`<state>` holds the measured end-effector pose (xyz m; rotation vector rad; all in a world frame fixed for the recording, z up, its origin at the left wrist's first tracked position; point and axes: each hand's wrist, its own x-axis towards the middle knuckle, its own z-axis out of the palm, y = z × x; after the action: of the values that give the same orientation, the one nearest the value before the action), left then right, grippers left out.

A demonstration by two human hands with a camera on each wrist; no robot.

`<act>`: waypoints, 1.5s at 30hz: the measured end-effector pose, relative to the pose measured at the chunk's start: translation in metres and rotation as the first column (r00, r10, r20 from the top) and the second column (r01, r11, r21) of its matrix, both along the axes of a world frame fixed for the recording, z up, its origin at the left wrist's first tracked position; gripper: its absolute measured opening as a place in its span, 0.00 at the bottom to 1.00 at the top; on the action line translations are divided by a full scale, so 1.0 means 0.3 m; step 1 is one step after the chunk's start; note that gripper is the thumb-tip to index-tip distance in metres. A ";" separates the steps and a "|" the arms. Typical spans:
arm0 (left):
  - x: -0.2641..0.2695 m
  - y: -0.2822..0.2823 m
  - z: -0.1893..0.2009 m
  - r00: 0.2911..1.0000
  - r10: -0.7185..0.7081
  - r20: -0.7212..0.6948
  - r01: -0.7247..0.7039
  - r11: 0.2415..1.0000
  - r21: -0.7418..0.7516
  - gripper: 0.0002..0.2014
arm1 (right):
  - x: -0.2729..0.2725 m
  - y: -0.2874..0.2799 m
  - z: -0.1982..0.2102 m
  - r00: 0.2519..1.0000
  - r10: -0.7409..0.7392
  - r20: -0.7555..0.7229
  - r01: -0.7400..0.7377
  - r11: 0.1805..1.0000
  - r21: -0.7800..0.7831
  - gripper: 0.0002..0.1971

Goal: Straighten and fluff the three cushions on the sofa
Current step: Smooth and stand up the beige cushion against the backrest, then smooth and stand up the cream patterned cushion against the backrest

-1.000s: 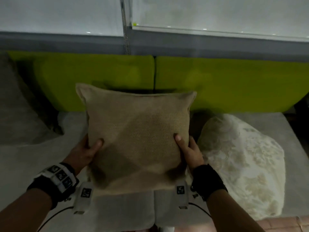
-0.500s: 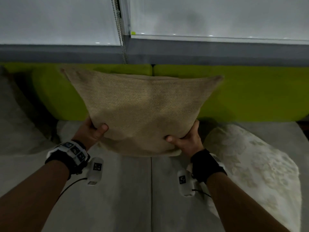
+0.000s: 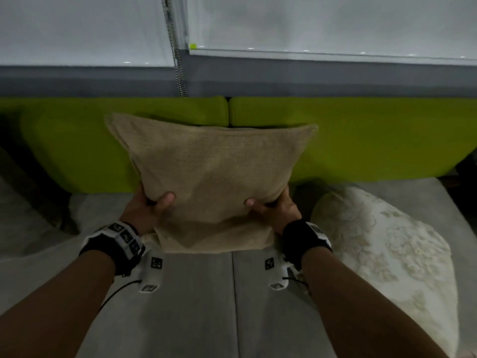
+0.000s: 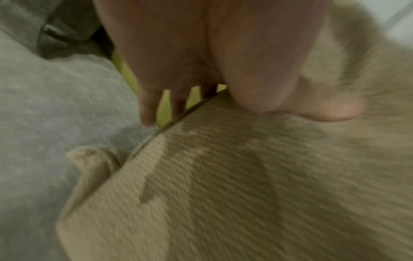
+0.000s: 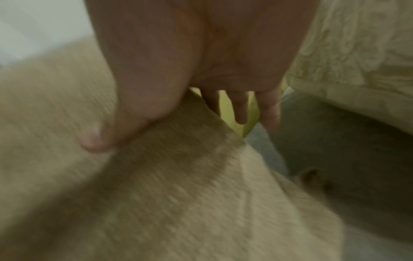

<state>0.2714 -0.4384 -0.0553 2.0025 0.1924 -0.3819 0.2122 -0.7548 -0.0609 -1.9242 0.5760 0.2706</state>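
Both hands, left hand point(image 3: 149, 206) and right hand point(image 3: 273, 209), grip the tan cushion point(image 3: 214, 177), now lowered to 12 o'clock against the green backrest point(image 3: 361, 140); fluffing nearly done, floral cushion point(image 3: 382, 254) waits at 3.

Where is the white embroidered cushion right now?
In the head view, the white embroidered cushion lies on the grey sofa seat at the right, just beyond the right hand.
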 end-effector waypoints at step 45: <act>-0.738 -1.485 -0.002 0.983 -0.029 -0.180 -0.020 0.965 -0.263 0.36 | -0.740 -1.501 0.099 0.986 -0.155 -0.068 0.160 0.984 0.076 0.42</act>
<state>0.0501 -0.8840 -0.0559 1.7054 0.2385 -0.5647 -0.0099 -1.2051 -0.0312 -1.7863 0.7436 0.2485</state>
